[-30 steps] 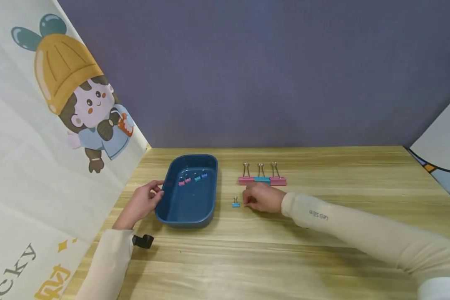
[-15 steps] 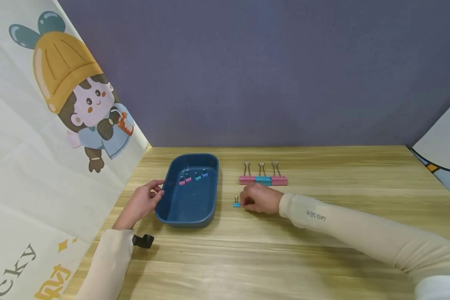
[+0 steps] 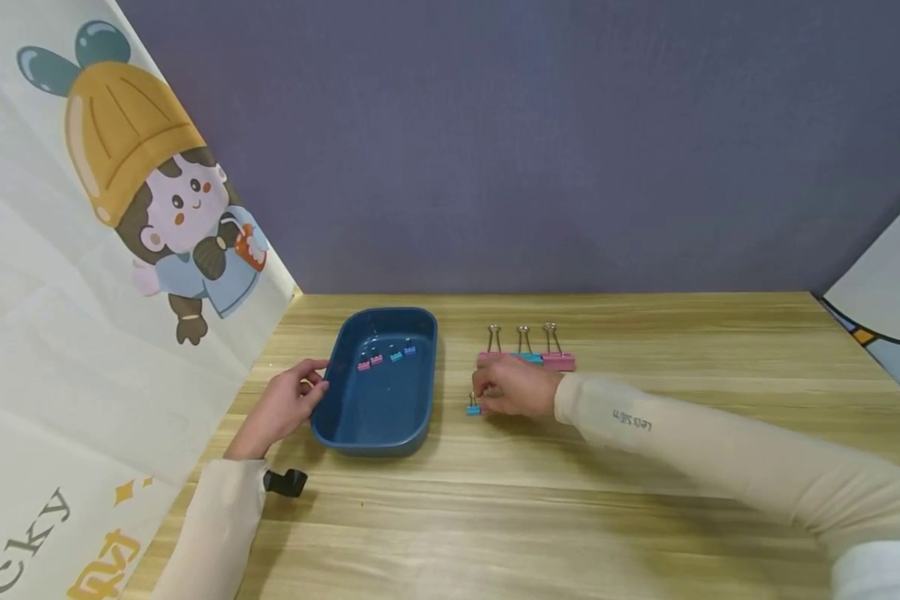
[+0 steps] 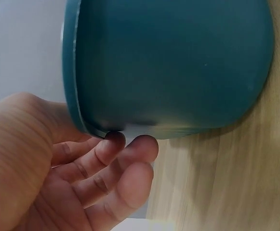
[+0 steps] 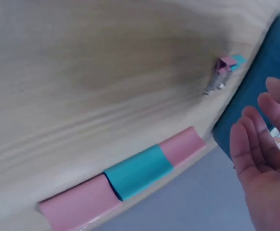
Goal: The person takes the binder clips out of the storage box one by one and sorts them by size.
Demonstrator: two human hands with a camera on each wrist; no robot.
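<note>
At the bin's left side, my left hand (image 3: 287, 408) touches the rim and outer wall of the blue plastic bin (image 3: 371, 447) with loosely bent fingers. Its thumb tip is hidden behind the rim in the left wrist view. My right hand (image 3: 513, 385) hovers just above and beside a small blue binder clip (image 3: 473, 410), standing with its handles up. Beside that one, a small pink binder clip (image 5: 225, 64) stands close against the small blue clip (image 5: 238, 59). In the right wrist view the right hand (image 5: 267, 154) has loosely bent fingers, apart from both clips.
Behind the right hand stands a row of large binder clips: a pink one (image 3: 558, 362), a blue one (image 3: 528, 358) and another pink one, partly hidden. Several small pink, teal and blue clips (image 3: 396, 355) lie inside the bin. A grey-blue panel (image 3: 540, 167) closes off the table's back.
My right hand has moved slightly left and up, away from the small pink clip beside the blue one. The left hand and bin have stayed in place.
</note>
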